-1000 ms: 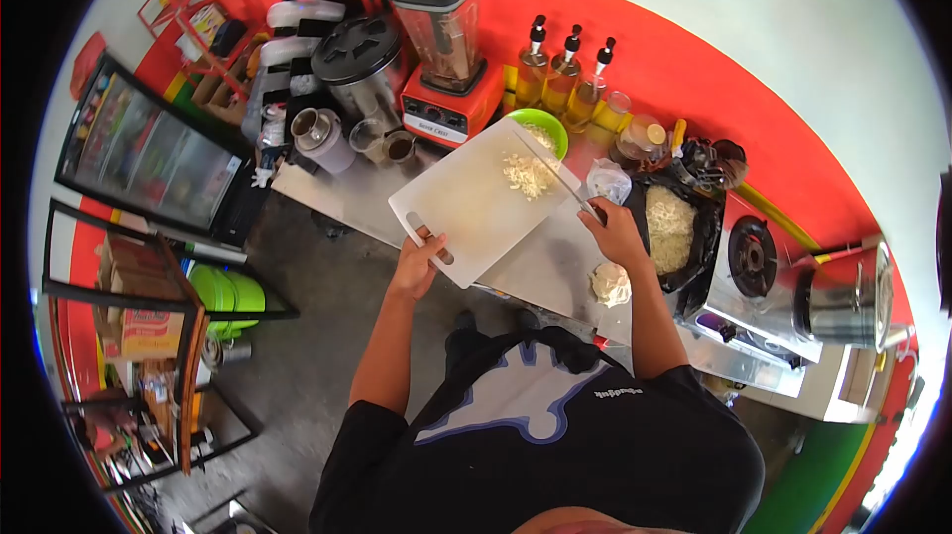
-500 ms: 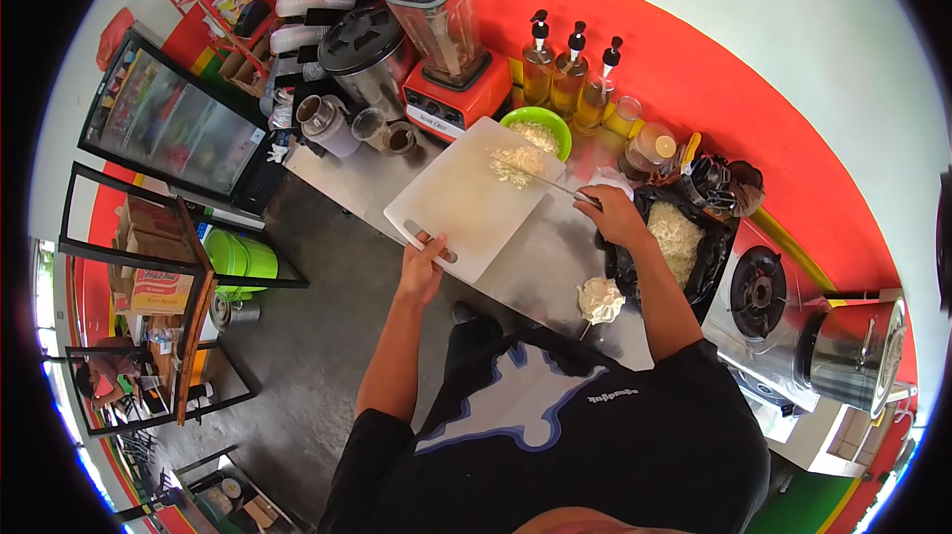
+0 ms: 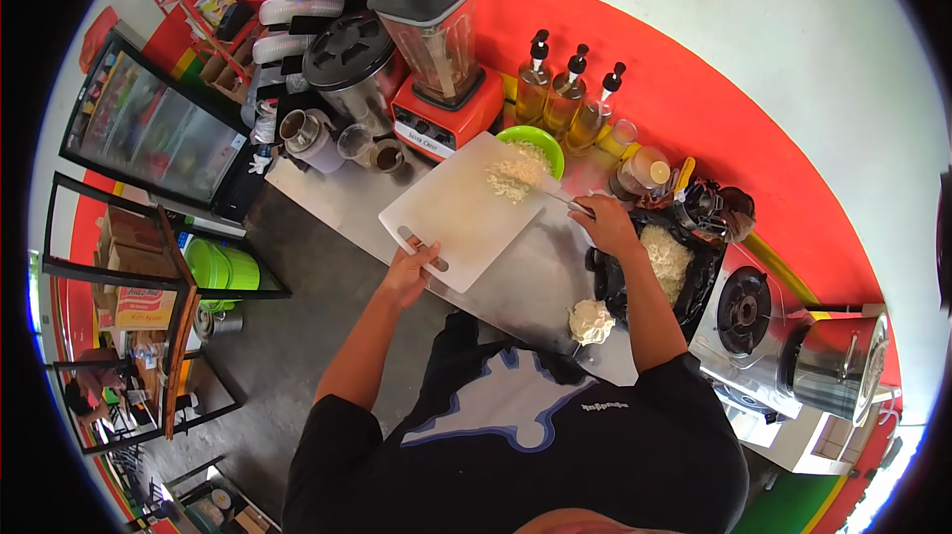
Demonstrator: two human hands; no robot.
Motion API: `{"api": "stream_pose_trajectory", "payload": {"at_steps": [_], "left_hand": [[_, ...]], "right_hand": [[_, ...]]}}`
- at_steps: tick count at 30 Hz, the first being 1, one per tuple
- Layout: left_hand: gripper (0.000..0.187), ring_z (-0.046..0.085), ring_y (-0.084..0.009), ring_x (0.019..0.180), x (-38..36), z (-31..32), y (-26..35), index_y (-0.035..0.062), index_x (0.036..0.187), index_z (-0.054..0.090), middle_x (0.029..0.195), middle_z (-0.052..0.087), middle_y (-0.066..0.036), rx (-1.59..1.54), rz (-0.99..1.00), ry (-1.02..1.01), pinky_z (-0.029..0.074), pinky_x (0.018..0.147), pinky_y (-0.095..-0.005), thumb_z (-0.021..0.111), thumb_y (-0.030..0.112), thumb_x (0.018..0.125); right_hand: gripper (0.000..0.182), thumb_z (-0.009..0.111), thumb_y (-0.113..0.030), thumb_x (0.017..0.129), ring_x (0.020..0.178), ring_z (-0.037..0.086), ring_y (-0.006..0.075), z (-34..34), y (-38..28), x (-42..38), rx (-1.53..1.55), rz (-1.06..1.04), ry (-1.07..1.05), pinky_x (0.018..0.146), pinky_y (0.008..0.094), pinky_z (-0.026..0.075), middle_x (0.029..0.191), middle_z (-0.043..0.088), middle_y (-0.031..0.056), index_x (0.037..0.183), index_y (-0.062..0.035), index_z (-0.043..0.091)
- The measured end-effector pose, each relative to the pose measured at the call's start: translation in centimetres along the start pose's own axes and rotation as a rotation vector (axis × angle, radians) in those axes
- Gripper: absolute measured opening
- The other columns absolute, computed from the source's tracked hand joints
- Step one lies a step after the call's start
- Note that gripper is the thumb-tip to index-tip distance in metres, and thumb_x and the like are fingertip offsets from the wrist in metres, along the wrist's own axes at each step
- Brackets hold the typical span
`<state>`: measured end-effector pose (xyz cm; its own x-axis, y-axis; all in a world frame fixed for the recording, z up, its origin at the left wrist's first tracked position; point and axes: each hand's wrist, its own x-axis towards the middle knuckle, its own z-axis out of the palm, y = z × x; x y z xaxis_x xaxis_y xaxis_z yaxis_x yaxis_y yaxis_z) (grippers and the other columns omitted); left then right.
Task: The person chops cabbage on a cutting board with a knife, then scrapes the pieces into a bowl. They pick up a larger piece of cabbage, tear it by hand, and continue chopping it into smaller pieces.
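My left hand [image 3: 409,270] grips the white cutting board [image 3: 446,212] at its near end, by the handle slot. The board is held at a slant, its far end over the rim of a green bowl [image 3: 557,150]. Pale chopped bits [image 3: 514,177] lie on the far part of the board, and similar pale bits show inside the bowl. My right hand [image 3: 607,223] is closed round the handle of a knife [image 3: 565,201]. The blade reaches to the chopped bits at the board's far right edge; motion blurs it.
Behind the bowl stand a red blender [image 3: 446,103] and several oil bottles [image 3: 565,93]. To the right are a black bag of pale shreds [image 3: 662,261], a gas burner [image 3: 744,306] and a large pot [image 3: 843,365]. A cream-coloured bundle [image 3: 592,322] sits near the counter's front edge.
The knife blade has shifted toward the board's far right edge. The board is turned a little, and the chopped bits lie closer to the bowl. Both hands keep their grip.
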<state>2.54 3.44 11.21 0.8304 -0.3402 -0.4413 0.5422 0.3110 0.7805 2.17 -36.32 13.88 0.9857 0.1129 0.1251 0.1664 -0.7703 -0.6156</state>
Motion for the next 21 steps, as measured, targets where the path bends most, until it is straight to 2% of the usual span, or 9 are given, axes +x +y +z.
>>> {"api": "stream_pose_trajectory", "payload": {"at_steps": [5, 8, 12, 15, 21], "left_hand": [[0.028, 0.056, -0.0085, 0.074, 0.6, 0.0, 0.8, 0.0061, 0.121, 0.058, 0.089, 0.058, 0.002, -0.002, -0.027, -0.005, 0.050, 0.075, -0.0272, 0.068, 0.013, 0.096], [0.029, 0.056, -0.0083, 0.075, 0.7, 0.2, 1.2, 0.0066, 0.120, 0.058, 0.089, 0.058, 0.003, -0.009, -0.034, 0.001, 0.050, 0.074, -0.0273, 0.070, 0.012, 0.095], [0.029, 0.056, -0.0081, 0.075, 1.0, 0.2, 0.8, 0.0071, 0.119, 0.057, 0.089, 0.058, 0.003, -0.012, -0.037, 0.002, 0.049, 0.074, -0.0270, 0.071, 0.012, 0.094], [0.029, 0.055, -0.0079, 0.075, 1.1, 0.1, 0.6, 0.0069, 0.119, 0.057, 0.089, 0.058, 0.003, -0.012, -0.053, 0.013, 0.049, 0.073, -0.0264, 0.071, 0.012, 0.094], [0.028, 0.054, -0.0077, 0.074, 1.0, 1.0, 1.2, 0.0059, 0.118, 0.058, 0.085, 0.058, 0.004, -0.003, -0.059, 0.052, 0.049, 0.073, -0.0255, 0.070, 0.013, 0.094]], "right_hand": [[0.023, 0.068, -0.026, 0.091, 0.089, 0.064, 0.0385, -0.1, 0.2, 1.5, -0.009, 0.120, -0.075, 0.079, 0.0476, 0.050, 0.089, 0.067, 0.0198, 0.100, -0.0055, 0.072], [0.026, 0.071, -0.024, 0.089, 0.085, 0.066, 0.0387, 0.5, 1.5, 2.6, -0.026, 0.078, -0.069, 0.076, 0.0447, 0.052, 0.094, 0.069, 0.0205, 0.105, -0.0040, 0.073], [0.026, 0.070, -0.025, 0.090, 0.085, 0.066, 0.0393, 0.8, 1.0, 3.4, -0.088, 0.098, -0.063, 0.077, 0.0444, 0.052, 0.092, 0.069, 0.0209, 0.105, -0.0045, 0.073], [0.023, 0.069, -0.025, 0.090, 0.085, 0.065, 0.0384, 0.6, -1.1, 2.6, -0.077, 0.158, 0.029, 0.077, 0.0461, 0.050, 0.090, 0.068, 0.0205, 0.099, -0.0039, 0.072], [0.025, 0.070, -0.024, 0.089, 0.080, 0.063, 0.0360, 0.9, -3.1, -0.4, 0.186, 0.078, -0.129, 0.072, 0.0434, 0.049, 0.087, 0.067, 0.0185, 0.102, -0.0027, 0.072]]}}
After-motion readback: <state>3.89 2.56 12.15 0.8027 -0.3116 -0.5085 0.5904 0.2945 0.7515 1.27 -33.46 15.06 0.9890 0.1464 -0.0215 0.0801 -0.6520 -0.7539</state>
